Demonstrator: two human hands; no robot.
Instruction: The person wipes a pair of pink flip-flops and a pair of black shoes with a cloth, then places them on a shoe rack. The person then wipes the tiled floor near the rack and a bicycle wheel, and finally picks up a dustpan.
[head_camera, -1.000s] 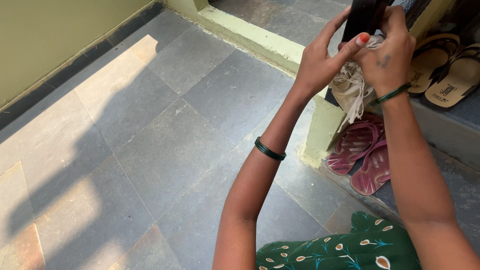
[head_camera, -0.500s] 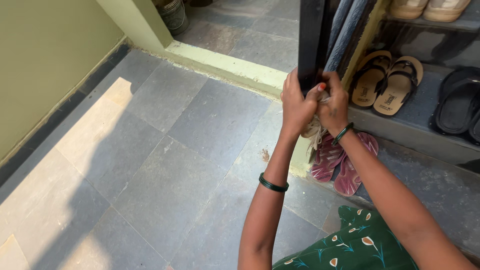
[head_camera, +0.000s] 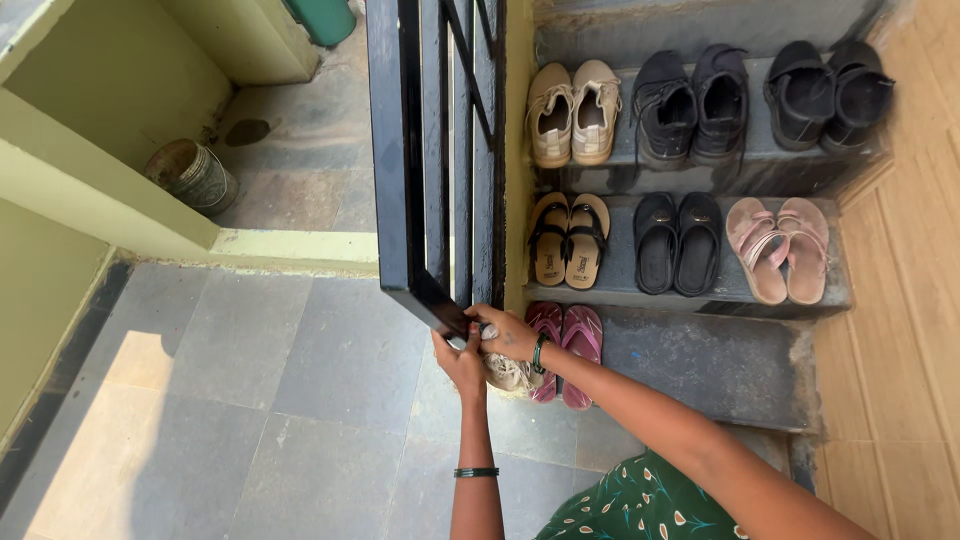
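Observation:
A black metal gate (head_camera: 405, 160) with vertical bars stands open over the grey tiled floor. Both my hands are at its lower corner. My left hand (head_camera: 458, 358) is closed around the bottom rail of the gate. My right hand (head_camera: 508, 335) presses a crumpled off-white cloth (head_camera: 508, 373) against the same corner; the cloth hangs down below my fingers. Dark green bangles sit on both my wrists.
Stone steps (head_camera: 700, 370) on the right hold pairs of shoes and sandals; maroon flip-flops (head_camera: 568, 340) lie just behind my hands. A rusty tin bucket (head_camera: 192, 176) stands beyond a pale green ledge (head_camera: 290, 247). A wooden panel (head_camera: 900, 380) lines the far right.
The view has pulled back and tilted up, showing the whole gate and the shoe steps. My hands have stayed at the gate's lower corner with the cloth.

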